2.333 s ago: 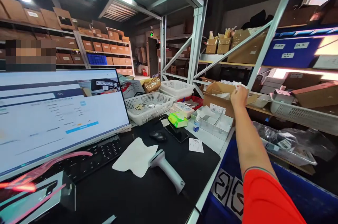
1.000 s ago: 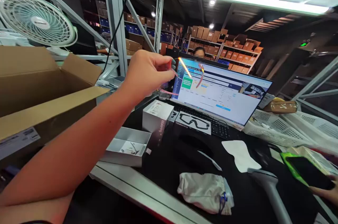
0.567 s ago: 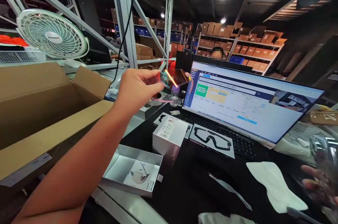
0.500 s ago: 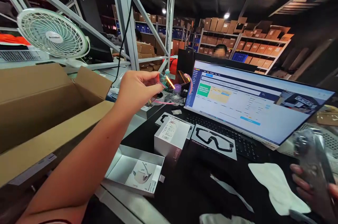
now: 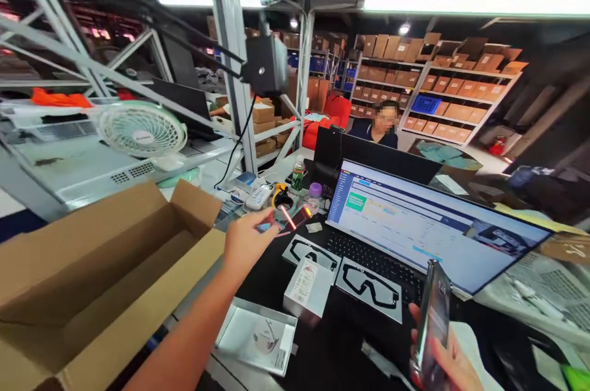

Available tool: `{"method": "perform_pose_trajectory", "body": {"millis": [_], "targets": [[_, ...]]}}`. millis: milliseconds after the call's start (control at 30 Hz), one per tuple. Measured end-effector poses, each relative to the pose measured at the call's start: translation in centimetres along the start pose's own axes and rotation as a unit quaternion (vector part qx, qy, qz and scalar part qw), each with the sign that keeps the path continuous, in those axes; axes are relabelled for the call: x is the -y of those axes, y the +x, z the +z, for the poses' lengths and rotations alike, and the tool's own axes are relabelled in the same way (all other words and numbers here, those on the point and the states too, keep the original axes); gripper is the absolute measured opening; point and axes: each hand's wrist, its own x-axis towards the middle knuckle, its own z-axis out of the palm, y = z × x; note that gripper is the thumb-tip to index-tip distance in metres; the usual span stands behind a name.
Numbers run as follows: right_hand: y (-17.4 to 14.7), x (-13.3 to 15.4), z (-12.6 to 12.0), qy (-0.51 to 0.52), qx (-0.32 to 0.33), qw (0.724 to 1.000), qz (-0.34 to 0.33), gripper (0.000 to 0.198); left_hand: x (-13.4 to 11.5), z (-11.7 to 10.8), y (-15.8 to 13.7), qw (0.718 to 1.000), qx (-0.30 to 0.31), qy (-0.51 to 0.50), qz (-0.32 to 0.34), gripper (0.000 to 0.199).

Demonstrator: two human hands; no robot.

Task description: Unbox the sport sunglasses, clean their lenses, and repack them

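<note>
My left hand pinches a pair of sunglasses by one side, raised over the desk. Their mirrored lenses catch an orange glint. At the lower right, my right hand is wrapped round a smartphone, which stands upright with its edge toward me. Below my left arm lies an open white box tray with a printed picture of glasses inside. Beside it is a closed white box. Two cards with black goggle-frame outlines, one a printed card, lie before the keyboard. A white cloth is partly hidden behind my right hand.
An open cardboard carton fills the left side. A monitor stands behind the keyboard. A fan, a green bottle and metal posts are further back. Another person sits behind the monitors.
My right hand has brought the phone leftward from the far right edge. My left hand and the sunglasses sit lower in view. The camera view has tilted up.
</note>
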Motion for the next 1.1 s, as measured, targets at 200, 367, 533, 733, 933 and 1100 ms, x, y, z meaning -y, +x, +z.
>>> {"method": "perform_pose_trajectory", "body": {"millis": [200, 367, 533, 733, 933, 1100], "targets": [[-4.6, 4.2, 2.2, 0.027, -0.003, 1.0, 0.013, 0.061, -1.7, -2.8, -0.3, 1.0, 0.008, 0.01, -0.003, 0.04], [-4.6, 4.8, 4.6, 0.039, 0.04, 0.998, -0.026, 0.057, -1.9, -4.1, 0.5, 1.0, 0.004, 0.001, -0.005, 0.036], [-3.6, 3.5, 10.0, 0.01, 0.061, 0.998, -0.016, 0.079, -1.0, -5.2, 1.6, 1.0, 0.026, -0.009, -0.012, 0.037], [-4.7, 2.5, 16.7, 0.018, 0.047, 0.999, -0.021, 0.093, -0.1, -6.7, 3.3, 0.998, 0.059, -0.008, 0.005, 0.033], [-6.1, 1.9, 19.7, 0.02, 0.026, 0.999, -0.037, 0.107, 0.6, -7.9, 4.4, 0.994, 0.087, 0.0, 0.059, 0.029], [-5.4, 1.7, 20.8, 0.054, 0.052, 0.997, -0.017, 0.112, 1.9, -7.2, 4.6, 0.993, 0.085, -0.002, 0.087, 0.03]]}}
